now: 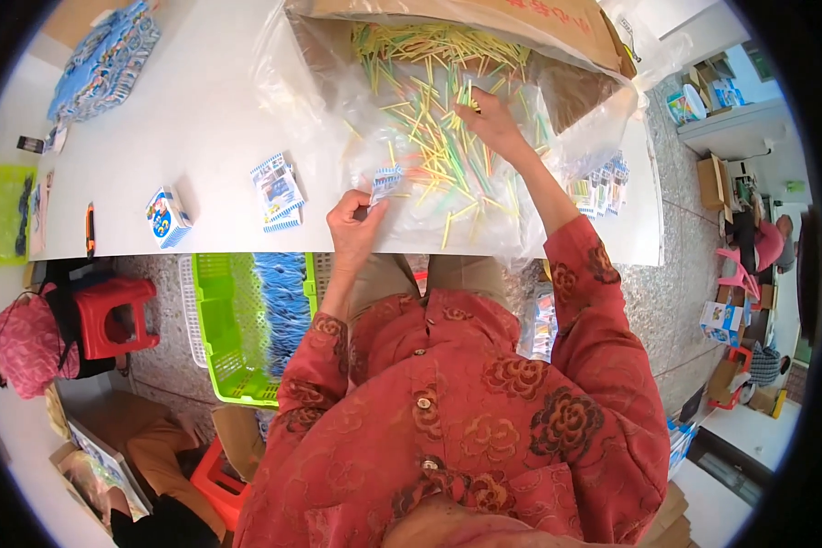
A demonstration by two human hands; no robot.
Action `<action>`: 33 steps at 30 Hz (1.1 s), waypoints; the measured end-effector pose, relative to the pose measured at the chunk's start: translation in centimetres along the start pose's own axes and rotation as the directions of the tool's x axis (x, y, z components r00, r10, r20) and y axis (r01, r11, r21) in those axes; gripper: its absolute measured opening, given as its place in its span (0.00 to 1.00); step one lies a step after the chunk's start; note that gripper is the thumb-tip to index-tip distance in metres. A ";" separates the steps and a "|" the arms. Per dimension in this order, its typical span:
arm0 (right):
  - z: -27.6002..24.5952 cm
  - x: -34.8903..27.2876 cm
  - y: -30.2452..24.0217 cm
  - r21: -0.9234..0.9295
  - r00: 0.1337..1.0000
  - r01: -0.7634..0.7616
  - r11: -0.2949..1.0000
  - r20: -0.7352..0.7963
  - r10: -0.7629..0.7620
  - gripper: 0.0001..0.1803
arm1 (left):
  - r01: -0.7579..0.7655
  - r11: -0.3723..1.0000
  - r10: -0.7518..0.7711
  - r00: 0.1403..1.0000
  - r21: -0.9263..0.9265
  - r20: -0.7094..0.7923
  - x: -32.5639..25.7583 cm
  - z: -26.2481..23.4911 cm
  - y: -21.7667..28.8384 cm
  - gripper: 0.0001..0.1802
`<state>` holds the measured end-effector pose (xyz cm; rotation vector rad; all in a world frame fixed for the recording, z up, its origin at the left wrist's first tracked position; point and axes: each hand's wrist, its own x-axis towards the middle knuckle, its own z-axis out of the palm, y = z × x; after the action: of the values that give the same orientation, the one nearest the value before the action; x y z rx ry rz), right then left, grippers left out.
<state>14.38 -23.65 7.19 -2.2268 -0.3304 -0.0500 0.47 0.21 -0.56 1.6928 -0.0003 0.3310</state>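
My left hand [353, 222] is closed at the table's front edge, pinching a small blue-and-white printed packet [386, 180] between thumb and fingers. Farther right, my right hand [491, 121] reaches over a loose heap of thin yellow, green and orange sticks [452, 151]. Its fingers are pinched together on some yellow sticks; how many cannot be made out. The heap spills onto clear plastic sheeting [365, 119] out of a tipped cardboard box [566, 91].
Left on the white table [210, 119] are printed cards [279, 192], a small pack [167, 217], a utility knife [89, 228] and stacked blue packets [105, 62]. More packets [603, 185] lie right. Below stands a green basket [233, 352]. People sit around, beside a red stool [117, 315].
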 end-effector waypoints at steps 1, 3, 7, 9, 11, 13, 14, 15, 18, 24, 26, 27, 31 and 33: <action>-0.8 -0.7 -1.2 -0.099 1.000 0.023 0.995 -0.009 -0.024 0.11 | 0.021 1.000 -0.021 1.000 -0.012 0.001 0.1 0.1 -0.1 0.06; -0.8 -1.5 -0.4 -0.193 0.996 0.082 0.978 -0.025 -0.088 0.10 | 0.041 0.999 -0.041 0.999 -0.021 0.014 0.2 0.2 0.1 0.07; 1.2 -3.4 1.6 -0.259 0.991 0.131 0.957 -0.007 -0.137 0.11 | 0.077 0.996 -0.077 0.997 -0.054 0.000 0.2 0.2 0.9 0.07; 3.5 -4.3 2.5 -0.247 0.986 0.154 0.957 -0.023 -0.164 0.10 | 0.120 0.989 -0.121 0.993 -0.081 0.000 0.2 0.3 1.4 0.07; 4.2 -4.8 3.6 -0.235 0.982 0.175 0.956 -0.033 -0.188 0.10 | -0.033 0.983 0.034 0.999 -0.179 0.002 0.3 0.9 2.1 0.07; 4.3 -5.0 3.4 -0.188 0.991 0.112 0.976 -0.050 -0.123 0.10 | 0.018 0.977 -0.015 1.000 -0.213 0.013 0.2 1.2 3.2 0.07; 4.1 -5.2 3.4 -0.181 0.991 0.116 0.977 -0.045 -0.126 0.10 | 0.070 0.965 -0.063 0.997 -0.254 0.033 0.1 1.3 3.8 0.07; 3.6 -5.4 3.3 -0.147 0.992 0.101 0.984 -0.061 -0.111 0.11 | 0.068 0.966 -0.063 0.998 -0.248 0.027 0.2 1.4 4.3 0.07; 1.2 -5.9 2.8 -0.047 0.994 0.047 0.998 -0.101 -0.052 0.13 | 0.053 0.968 -0.033 0.996 -0.246 0.085 0.6 1.9 5.5 0.06; -5.6 -7.1 -6.3 0.671 0.989 -0.147 0.727 0.126 0.084 0.12 | -0.053 0.994 0.070 0.981 -0.096 0.180 1.5 3.3 6.8 0.06; -6.4 -7.3 -7.1 0.777 0.984 -0.161 0.609 0.173 0.040 0.11 | -0.066 0.993 0.085 0.975 -0.097 0.205 1.8 4.0 6.6 0.07; -6.7 -7.4 -7.2 0.752 0.975 -0.198 0.629 0.216 0.048 0.11 | -0.065 0.993 0.086 0.973 -0.099 0.216 1.9 4.5 6.9 0.07; -7.6 -7.5 -7.5 0.665 0.960 -0.249 0.704 0.267 0.087 0.11 | -0.192 0.980 0.200 0.942 -0.057 0.269 2.4 5.5 7.6 0.08; -7.8 -7.5 -7.5 0.627 0.960 -0.242 0.741 0.264 0.091 0.11 | -0.228 0.973 0.227 0.929 -0.033 0.292 2.6 5.8 7.8 0.08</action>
<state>5.90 -26.87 16.73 -1.5408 -0.2145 0.3642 2.72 -6.11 6.92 1.7323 -0.4204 0.2478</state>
